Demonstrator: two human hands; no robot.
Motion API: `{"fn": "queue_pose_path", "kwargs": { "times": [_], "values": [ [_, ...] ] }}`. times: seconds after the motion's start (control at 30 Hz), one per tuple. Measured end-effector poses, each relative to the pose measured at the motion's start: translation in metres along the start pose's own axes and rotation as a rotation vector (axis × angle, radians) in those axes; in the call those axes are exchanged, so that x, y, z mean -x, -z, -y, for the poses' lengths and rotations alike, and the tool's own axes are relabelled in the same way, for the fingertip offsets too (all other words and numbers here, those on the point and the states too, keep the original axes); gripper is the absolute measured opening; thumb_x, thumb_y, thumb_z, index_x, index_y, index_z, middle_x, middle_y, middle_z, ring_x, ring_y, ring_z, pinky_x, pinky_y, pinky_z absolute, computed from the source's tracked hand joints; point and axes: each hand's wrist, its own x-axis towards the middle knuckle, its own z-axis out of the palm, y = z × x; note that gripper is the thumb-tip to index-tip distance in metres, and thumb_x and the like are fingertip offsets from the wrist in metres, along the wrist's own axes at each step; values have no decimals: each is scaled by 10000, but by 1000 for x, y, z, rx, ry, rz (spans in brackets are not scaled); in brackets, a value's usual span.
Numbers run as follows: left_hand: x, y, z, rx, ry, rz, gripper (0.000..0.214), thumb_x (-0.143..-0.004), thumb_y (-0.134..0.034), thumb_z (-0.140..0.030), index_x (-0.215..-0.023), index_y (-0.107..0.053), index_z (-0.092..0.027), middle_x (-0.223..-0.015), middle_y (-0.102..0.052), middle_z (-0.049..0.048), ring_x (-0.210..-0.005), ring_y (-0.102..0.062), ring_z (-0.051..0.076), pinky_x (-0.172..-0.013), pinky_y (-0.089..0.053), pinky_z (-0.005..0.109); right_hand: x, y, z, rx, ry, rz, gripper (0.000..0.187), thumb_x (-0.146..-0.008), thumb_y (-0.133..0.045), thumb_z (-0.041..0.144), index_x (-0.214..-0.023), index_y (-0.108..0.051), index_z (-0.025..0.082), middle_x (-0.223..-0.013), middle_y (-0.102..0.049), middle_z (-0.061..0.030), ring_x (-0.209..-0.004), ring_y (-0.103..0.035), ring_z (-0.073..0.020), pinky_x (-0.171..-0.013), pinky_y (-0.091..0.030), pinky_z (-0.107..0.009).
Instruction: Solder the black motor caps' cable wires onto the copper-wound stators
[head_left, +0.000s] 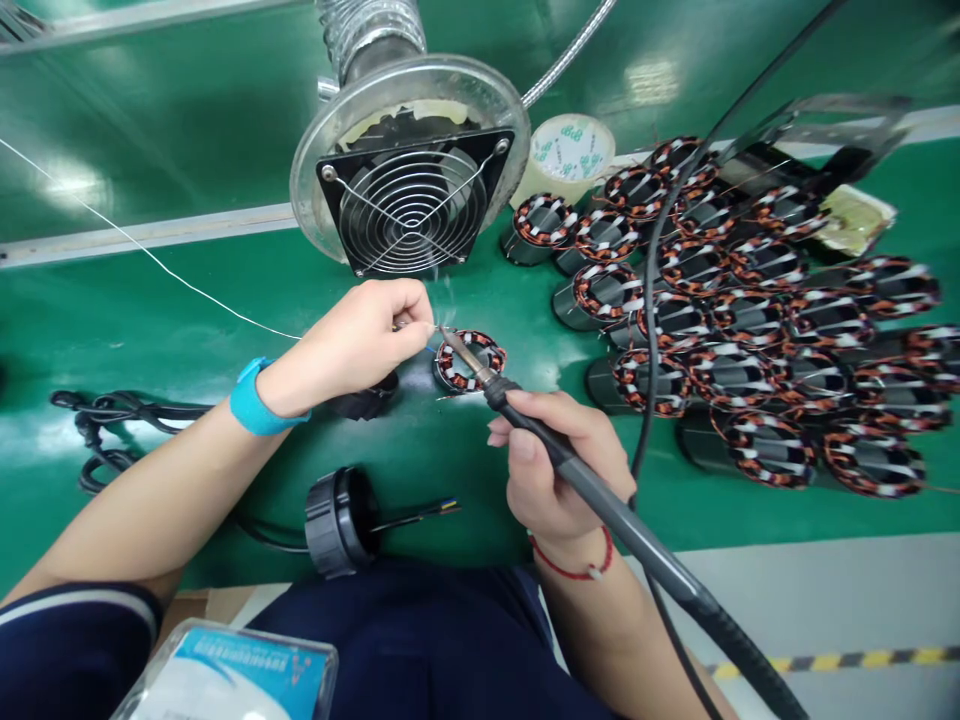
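Observation:
My right hand (559,465) is closed around the black handle of a soldering iron (600,500), whose metal tip rests at the rim of a copper-wound stator (471,360) on the green bench. My left hand (360,335), with a blue wrist strap, pinches a thin solder wire (150,255) and holds its end against the iron's tip. A wisp of smoke rises at that joint. The stator stands on a black housing partly hidden behind my left hand.
A fume extractor fan (414,205) with a metal duct stands just behind the joint. Several wound stators (750,330) crowd the right side of the bench beside a tape roll (566,155). A black round part with a cable (341,520) lies near the front edge.

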Motion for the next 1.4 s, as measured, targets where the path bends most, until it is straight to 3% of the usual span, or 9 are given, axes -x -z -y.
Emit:
{"fn": "queue_pose_path", "kwargs": {
  "times": [0.23,0.33,0.43,0.57,0.67,0.73,0.93,1.13,1.4],
  "values": [
    [0,-1,2,16,-4,-1,96,-792,-546,-155,-699,-570,-154,-598,-524,-34,-573,-450,91,-567,-334,239,-1,1,-3,60,-6,-37,333,-899,-606,220,-1215,-630,324,-812,-717,-13,-596,-642,-194,-562,-571,-374],
    [-1,0,2,15,-8,-4,104,-794,-542,-162,-694,-570,-153,-600,-528,-35,-572,-451,91,-563,-330,237,-4,0,-2,83,0,0,409,-901,-616,191,-1290,-596,315,-953,-740,-26,-716,-700,-199,-674,-613,-383],
    [-1,0,2,13,-17,-4,109,-796,-540,-170,-695,-574,-150,-610,-535,-36,-575,-452,91,-562,-327,234,-12,-1,4,79,-45,56,453,-934,-585,193,-1368,-533,313,-1139,-725,-46,-862,-732,-204,-827,-617,-404],
    [-1,0,0,4,-13,0,107,-801,-538,-180,-707,-580,-147,-623,-545,-33,-584,-455,93,-570,-329,233,-29,0,14,92,-157,200,410,-975,-508,220,-1373,-497,321,-1182,-709,-34,-997,-713,-199,-943,-580,-410],
    [-1,1,1,-1,-14,5,112,-801,-539,-187,-705,-579,-146,-622,-543,-32,-583,-449,94,-568,-325,232,-41,-2,17,178,-204,369,458,-923,-584,246,-1368,-487,291,-1282,-655,-57,-1170,-633,-241,-1034,-514,-455],
    [-1,1,2,-7,-23,5,112,-800,-539,-190,-705,-578,-145,-615,-538,-32,-578,-442,93,-560,-317,230,-46,-6,16,220,-221,402,527,-882,-625,250,-1384,-465,265,-1349,-606,-83,-1249,-575,-273,-1069,-473,-492],
    [-2,0,4,-26,-41,-5,106,-793,-530,-166,-701,-577,-144,-609,-532,-36,-572,-435,94,-561,-317,232,-42,-18,10,200,-267,328,435,-900,-590,249,-1326,-504,267,-1217,-683,-62,-1115,-652,-260,-1028,-483,-486],
    [1,-1,6,-13,-59,-34,77,-798,-523,-139,-752,-585,-150,-630,-533,-35,-585,-443,100,-570,-333,240,-38,-25,5,200,-226,108,297,-976,-506,323,-1263,-552,261,-1077,-735,-47,-1019,-676,-228,-993,-487,-447],
    [11,0,12,94,-159,-97,71,-850,-527,-206,-789,-518,-171,-699,-524,-34,-644,-469,107,-588,-354,237,-35,-39,4,111,-161,200,440,-876,-577,156,-1292,-516,284,-1001,-704,-6,-988,-654,-202,-959,-495,-425]
  ]
}}
